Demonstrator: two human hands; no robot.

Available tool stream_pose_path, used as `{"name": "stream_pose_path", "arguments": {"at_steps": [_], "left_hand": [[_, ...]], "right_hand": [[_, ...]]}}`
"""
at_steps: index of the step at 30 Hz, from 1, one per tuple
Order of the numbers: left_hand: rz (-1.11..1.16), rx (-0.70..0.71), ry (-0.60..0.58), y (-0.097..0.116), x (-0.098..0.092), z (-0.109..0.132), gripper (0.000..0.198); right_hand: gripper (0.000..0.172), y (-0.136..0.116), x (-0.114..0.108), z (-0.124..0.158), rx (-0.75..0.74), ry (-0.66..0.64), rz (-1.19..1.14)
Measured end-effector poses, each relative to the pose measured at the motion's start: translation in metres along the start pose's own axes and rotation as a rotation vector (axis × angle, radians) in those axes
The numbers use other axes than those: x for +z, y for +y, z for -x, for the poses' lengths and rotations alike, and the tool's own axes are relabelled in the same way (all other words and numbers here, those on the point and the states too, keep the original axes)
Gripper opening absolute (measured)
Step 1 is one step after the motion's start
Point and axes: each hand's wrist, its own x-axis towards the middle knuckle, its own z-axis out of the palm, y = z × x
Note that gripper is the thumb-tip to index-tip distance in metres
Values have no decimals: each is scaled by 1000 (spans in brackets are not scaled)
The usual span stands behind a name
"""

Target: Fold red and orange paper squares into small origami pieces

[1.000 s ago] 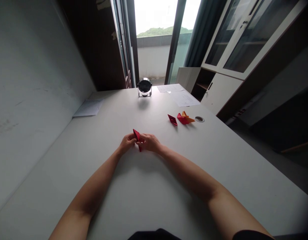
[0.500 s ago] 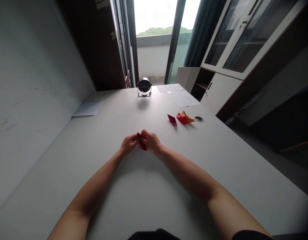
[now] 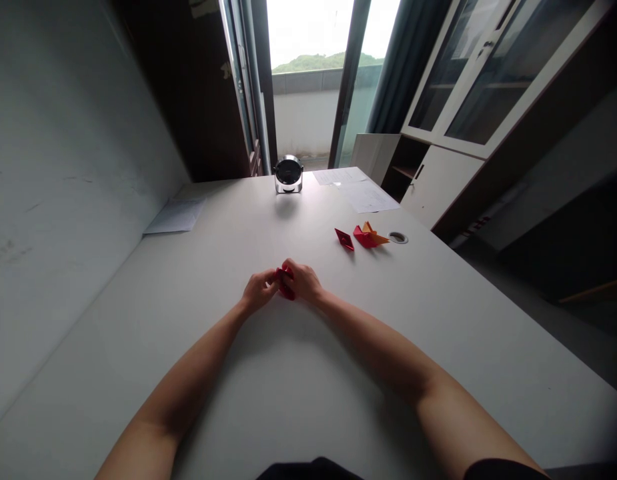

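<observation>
A small piece of folded red paper (image 3: 284, 288) lies pinched between both my hands over the middle of the white table (image 3: 238, 400). My left hand (image 3: 258, 291) grips its left side with closed fingers. My right hand (image 3: 301, 281) curls over its right side and top, hiding most of the paper. Farther right on the table sit a small red folded paper boat (image 3: 345, 239) and a red and orange folded paper figure (image 3: 370, 236).
A small black and silver device (image 3: 288, 175) stands at the far end of the table. Paper sheets lie at the far right (image 3: 361, 193) and far left (image 3: 177, 215). A round cable hole (image 3: 398, 238) is beside the folded figures. Cabinets stand to the right.
The red paper stuck up between my fingers a second ago; now it is pressed down and mostly covered by my hands, which have drawn closer together.
</observation>
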Motion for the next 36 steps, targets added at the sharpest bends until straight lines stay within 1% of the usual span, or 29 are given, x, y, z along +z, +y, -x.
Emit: {"name": "stream_pose_path", "arguments": {"at_steps": [5, 8, 12, 16, 19, 22, 25, 29, 33, 36], "left_hand": [[106, -31, -10, 3, 0, 0, 13], [179, -49, -28, 3, -1, 0, 16], [210, -58, -76, 2, -1, 0, 25], [262, -42, -132, 1, -3, -1, 36], [280, -34, -151, 1, -3, -2, 41], [257, -58, -126, 0, -3, -2, 44], [216, -83, -92, -2, -1, -2, 49], [277, -119, -46, -7, 0, -4, 57], [328, -133, -8, -9, 0, -6, 56], [308, -150, -3, -7, -2, -6, 53]], "right_hand": [[13, 0, -2, 1, -26, 3, -41], [11, -2, -4, 1, -26, -12, -75], [13, -5, -6, 1, -24, -24, -112], [14, -6, -7, 1, -10, -29, -97], [14, -5, -7, 2, -30, -52, -109], [12, -5, -7, 2, -52, -47, -124], [12, -3, -5, 1, -31, -19, -85], [9, 1, -1, -1, -8, 51, -58], [4, 5, 2, 1, -99, 83, -102], [6, 4, 0, 4, -169, 99, -127]]}}
